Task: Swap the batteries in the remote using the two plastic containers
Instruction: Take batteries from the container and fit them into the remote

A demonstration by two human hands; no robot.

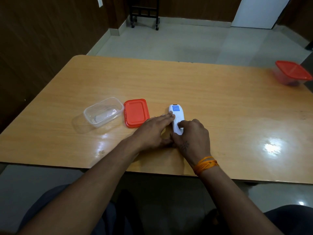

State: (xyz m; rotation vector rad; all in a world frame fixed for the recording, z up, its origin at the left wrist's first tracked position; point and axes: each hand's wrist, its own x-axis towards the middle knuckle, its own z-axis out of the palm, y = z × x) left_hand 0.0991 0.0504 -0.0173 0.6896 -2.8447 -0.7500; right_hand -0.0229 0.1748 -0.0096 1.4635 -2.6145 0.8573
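A white remote (177,116) with a blue label lies back side up on the wooden table (220,102). My left hand (152,133) rests flat against its left side, fingers stretched along it. My right hand (191,136) curls over its near end, fingertips pressing on the back cover. Left of the remote lies a loose orange lid (136,113), and beside that stands an open clear plastic container (103,111). A second clear container (290,73) with its orange lid on stands at the far right of the table. No batteries are visible.
The table's near edge runs just in front of my forearms. Beyond the far edge are a tiled floor, a black wheeled stand (144,13) and a white door (259,12).
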